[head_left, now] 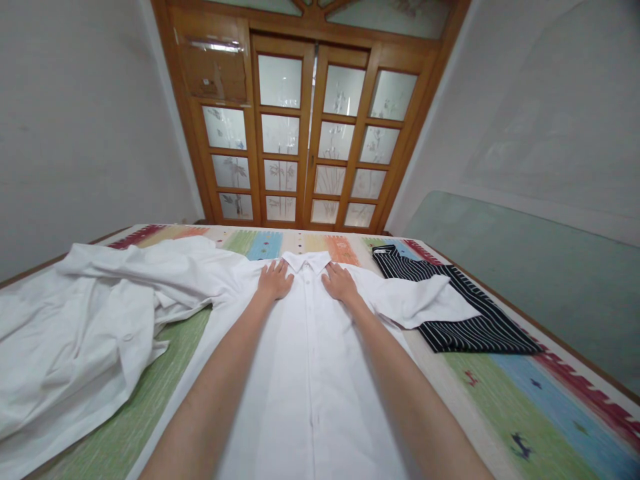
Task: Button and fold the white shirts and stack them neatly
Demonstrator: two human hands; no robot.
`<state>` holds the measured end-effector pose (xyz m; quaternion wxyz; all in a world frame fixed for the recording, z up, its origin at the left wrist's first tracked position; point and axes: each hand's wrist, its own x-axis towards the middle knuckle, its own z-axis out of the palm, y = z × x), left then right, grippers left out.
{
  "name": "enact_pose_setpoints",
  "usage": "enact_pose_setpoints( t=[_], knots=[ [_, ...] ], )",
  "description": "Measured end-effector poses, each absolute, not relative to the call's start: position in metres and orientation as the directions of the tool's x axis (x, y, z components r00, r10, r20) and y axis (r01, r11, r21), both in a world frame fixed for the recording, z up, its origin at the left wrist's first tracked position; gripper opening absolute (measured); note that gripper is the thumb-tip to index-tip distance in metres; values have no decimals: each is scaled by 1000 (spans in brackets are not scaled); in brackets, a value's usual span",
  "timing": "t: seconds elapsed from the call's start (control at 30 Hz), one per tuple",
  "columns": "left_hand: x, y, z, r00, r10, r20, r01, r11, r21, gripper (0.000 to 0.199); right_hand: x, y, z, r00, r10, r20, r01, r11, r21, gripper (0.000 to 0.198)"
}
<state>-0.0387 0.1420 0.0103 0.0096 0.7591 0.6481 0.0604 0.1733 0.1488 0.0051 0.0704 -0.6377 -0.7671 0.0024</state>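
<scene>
A white button-up shirt [307, 360] lies front side up on a patterned cloth, its collar [306, 261] at the far end and its button line running toward me. My left hand [275, 281] rests flat on the shirt's shoulder, just left of the collar, fingers spread. On the other side, my right hand [339, 281] lies on the shirt with its fingertips at the collar's right point and its fingers stretched out. The short right-hand sleeve reaches out over a striped garment. Both forearms cover parts of the shirt's body.
To the left is a crumpled white garment [90, 333], meeting the shirt's left sleeve. A folded black-and-white striped garment [475, 333] lies at the right. The colourful patterned cloth [500, 400] covers the surface. Beyond stand wooden doors with glass panes [283, 133]; a pale green panel [500, 247] is at right.
</scene>
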Motion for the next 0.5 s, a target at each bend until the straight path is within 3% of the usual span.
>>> enact_pose_setpoints(
  t=[0.23, 0.5],
  knots=[
    [-35, 144, 14, 135, 968, 210, 987, -149, 53, 55, 171, 151, 5, -116, 993, 21, 986, 117, -117, 64],
    [-36, 142, 15, 168, 942, 289, 982, -187, 37, 45, 170, 146, 7, -137, 978, 155, 978, 158, -135, 58]
  ],
)
